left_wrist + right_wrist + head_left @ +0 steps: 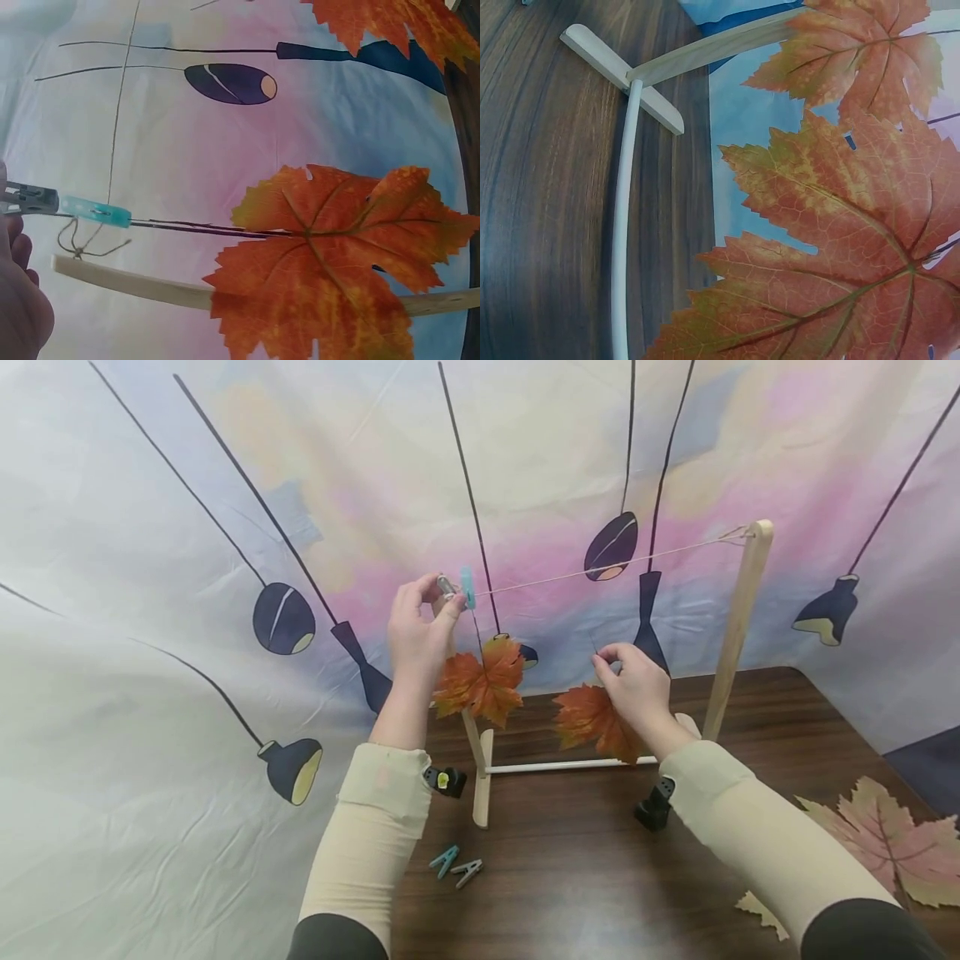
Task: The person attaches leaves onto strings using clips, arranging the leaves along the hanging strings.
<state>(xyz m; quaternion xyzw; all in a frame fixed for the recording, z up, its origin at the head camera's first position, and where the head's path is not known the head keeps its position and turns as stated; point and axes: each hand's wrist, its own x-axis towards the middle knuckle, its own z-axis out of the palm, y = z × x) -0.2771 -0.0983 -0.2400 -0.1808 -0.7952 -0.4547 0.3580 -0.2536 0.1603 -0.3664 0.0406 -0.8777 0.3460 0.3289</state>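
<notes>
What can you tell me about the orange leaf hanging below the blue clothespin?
The leaf is orange-red with yellowish patches, jagged lobes and visible veins; it looks artificial, perhaps fabric. It hangs blade down, its thin dark stem apparently held by the blue clothespin. In the left-wrist view it overlaps the wooden post; whether they touch is unclear.

Pale cloth (540, 460) behind table, creased, washed with pink, blue and peach. Dark lamps painted on it, hung from thin dark cords: oval lamp (283, 618) at left, flared lamp (292, 771) below it, second oval (611, 547) right of centre, bell-shaped lamp (827, 610) far right; several show cream insides. Table (570, 893) dark brown, wood-grained, far right corner rounded, soft glare near front. Dark blue patch (928, 768) at right edge, beyond table.
</notes>
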